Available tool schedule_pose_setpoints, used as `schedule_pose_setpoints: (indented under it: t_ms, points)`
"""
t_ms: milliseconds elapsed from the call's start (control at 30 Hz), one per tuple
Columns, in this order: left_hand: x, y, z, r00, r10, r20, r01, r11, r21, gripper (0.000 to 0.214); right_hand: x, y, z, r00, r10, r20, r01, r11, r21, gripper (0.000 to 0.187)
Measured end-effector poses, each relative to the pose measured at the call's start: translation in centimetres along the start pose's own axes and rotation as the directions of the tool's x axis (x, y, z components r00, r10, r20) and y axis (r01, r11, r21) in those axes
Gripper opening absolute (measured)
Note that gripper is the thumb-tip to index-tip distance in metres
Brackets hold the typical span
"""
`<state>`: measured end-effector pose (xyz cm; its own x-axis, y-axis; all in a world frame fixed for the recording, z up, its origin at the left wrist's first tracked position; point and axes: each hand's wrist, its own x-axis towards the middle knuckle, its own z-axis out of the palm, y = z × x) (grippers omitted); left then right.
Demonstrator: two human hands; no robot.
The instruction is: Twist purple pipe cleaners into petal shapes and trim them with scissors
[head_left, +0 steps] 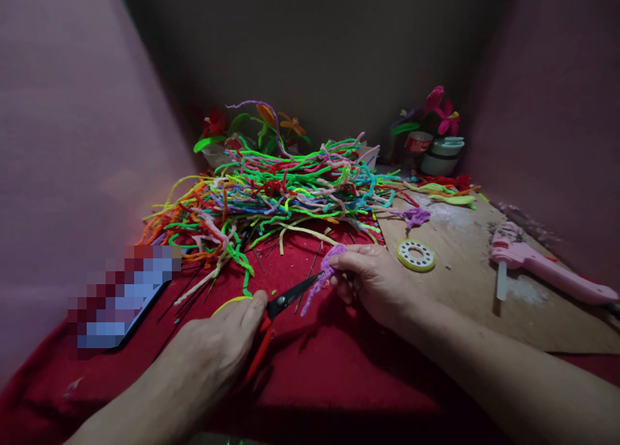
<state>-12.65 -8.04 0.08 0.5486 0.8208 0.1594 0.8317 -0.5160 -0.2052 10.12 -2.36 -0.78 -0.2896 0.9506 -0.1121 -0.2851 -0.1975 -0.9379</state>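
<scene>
My left hand (220,348) grips the scissors (278,312), blades at the purple pipe cleaner (322,277) that my right hand (372,280) fingers pinch above the red worktop (339,367).

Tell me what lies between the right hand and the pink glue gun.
In the head view, a yellow-rimmed ring lies on the brown board between the right hand and the glue gun; the rest is bare board.

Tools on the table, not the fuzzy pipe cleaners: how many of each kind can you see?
Scissors, red-handled, in the left hand: 1
Pink glue gun: 1
Yellow-rimmed tape roll: 1
Total: 3
The right hand holds a purple pipe cleaner, not counted.
</scene>
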Motion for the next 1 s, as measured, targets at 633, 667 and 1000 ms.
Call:
schedule_pose_setpoints:
  t_ms: [633,667,1000]
  points:
    - [0.2,0.4,-0.9,0.997,0.063,0.051,-0.073,0.972,0.224,0.046,-0.6,-0.8,-0.1,0.993,-0.12,-0.006,0.112,0.94,-0.322,0.019]
    - [0.2,0.5,-1.0,0.997,0.06,0.047,-0.069,0.971,0.228,0.046,-0.6,-0.8,0.0,0.993,-0.119,-0.006,0.11,0.937,-0.333,0.019]
    - [0.8,1.4,-2.2,0.969,-0.033,0.246,-0.01,0.985,0.174,0.049,-0.7,-1.2,0.2,0.995,-0.095,-0.017,0.083,0.929,-0.361,0.019]
